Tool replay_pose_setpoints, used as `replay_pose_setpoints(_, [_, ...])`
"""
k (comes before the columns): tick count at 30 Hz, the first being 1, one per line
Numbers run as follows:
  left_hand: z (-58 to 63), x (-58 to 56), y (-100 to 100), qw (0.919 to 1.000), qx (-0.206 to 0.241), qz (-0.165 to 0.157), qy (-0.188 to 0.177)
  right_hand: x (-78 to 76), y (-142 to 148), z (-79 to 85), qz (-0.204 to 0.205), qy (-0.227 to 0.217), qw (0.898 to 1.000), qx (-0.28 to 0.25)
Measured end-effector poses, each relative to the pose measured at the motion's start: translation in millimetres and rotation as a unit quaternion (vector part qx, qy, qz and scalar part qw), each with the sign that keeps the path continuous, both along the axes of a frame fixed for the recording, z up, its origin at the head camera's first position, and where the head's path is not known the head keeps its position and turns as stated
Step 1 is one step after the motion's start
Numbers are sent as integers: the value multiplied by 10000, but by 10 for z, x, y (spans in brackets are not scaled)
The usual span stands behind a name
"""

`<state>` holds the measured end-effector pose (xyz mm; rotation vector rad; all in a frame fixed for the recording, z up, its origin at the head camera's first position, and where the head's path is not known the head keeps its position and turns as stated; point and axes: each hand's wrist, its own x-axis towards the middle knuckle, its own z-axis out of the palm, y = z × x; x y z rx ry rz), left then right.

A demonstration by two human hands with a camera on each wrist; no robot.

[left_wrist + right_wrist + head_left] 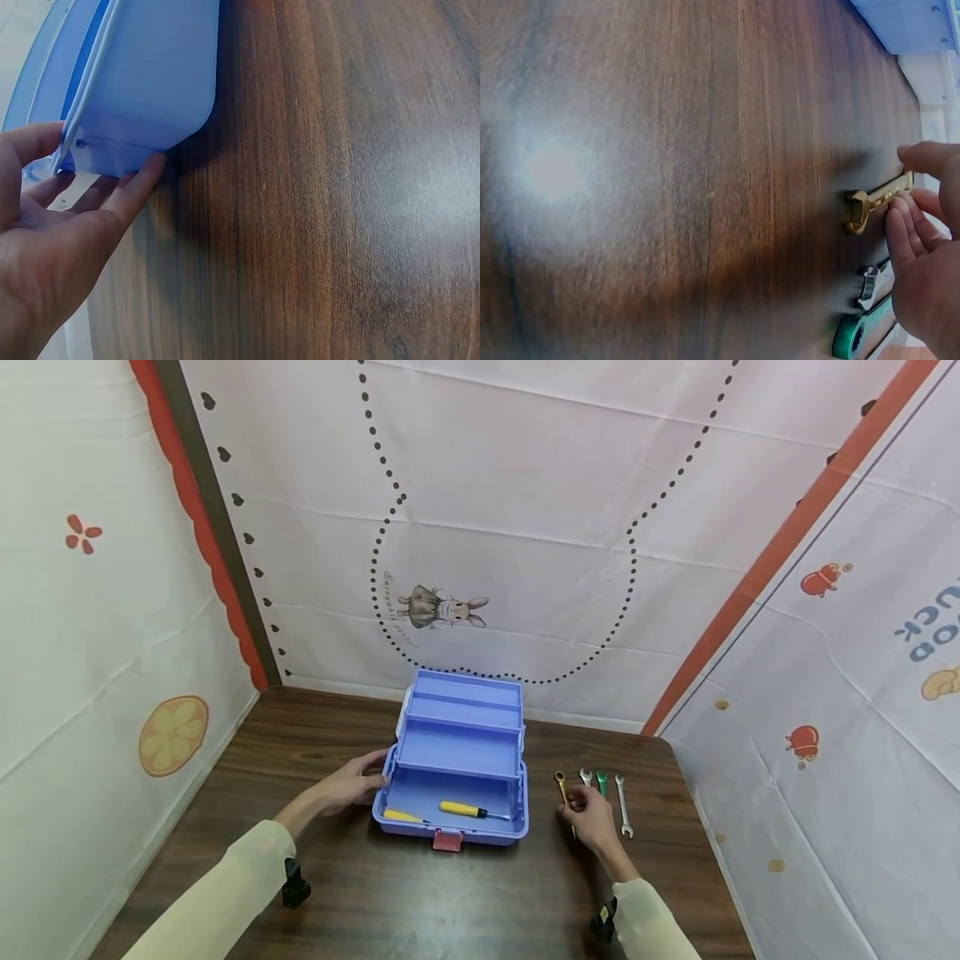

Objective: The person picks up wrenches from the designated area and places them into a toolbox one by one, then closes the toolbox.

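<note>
A blue toolbox [452,837] stands on the table with its stepped trays raised. My left hand [348,785] holds its left side, one digit at the rim and the other fingers along the outer wall. Two screwdrivers with yellow handles lie in the bottom, one at the left [402,816] and one at the middle right [461,809]. To the right of the box, my right hand [590,820] is at a gold combination wrench [877,196]. Its fingertips reach the shaft on one side; the thumb stands a little apart on the other.
Beside the right hand lie a silver wrench [586,774], a green wrench [602,779] and another silver wrench [623,806]. The red latch [447,841] hangs at the box's front. Printed cloth walls [502,568] enclose the brown wooden table [420,902] at the back and sides.
</note>
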<state>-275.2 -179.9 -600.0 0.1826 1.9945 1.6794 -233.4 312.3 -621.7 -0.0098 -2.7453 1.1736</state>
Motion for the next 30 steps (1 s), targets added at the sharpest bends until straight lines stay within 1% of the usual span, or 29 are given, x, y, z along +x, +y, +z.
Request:
replay_pose_setpoints(5, [-19, 23, 7, 10000, -56, -16, -42, -22, -26, -42, 4, 105, 9991, 405])
replay_pose_setpoints(9, [-52, 43, -1, 10000, -5, -15, -35, -25, -66, -25, -42, 151, 9982, 577])
replay_pose_setpoints(13, [-101, 38, -12, 10000, 27, -24, -18, -50, -76, -3, -109, 23, 9979, 636])
replay_pose_setpoints(15, [-105, 38, -14, 10000, -3, -38, -5, -66, -75, 6, -115, -81, 9975, 686])
replay_pose_setpoints(22, [-99, 28, -28, 10000, -65, -50, 46, -105, -77, 66, 16, -251, 9956, 905])
replay_pose_setpoints(27, [-100, 22, -28, 9999, -89, -85, 74, -117, -80, 91, -32, -473, 9945, 937])
replay_pose_setpoints(30, [-97, 20, -36, 9999, -88, -74, 80, -139, -82, 80, -23, -472, 9938, 1007])
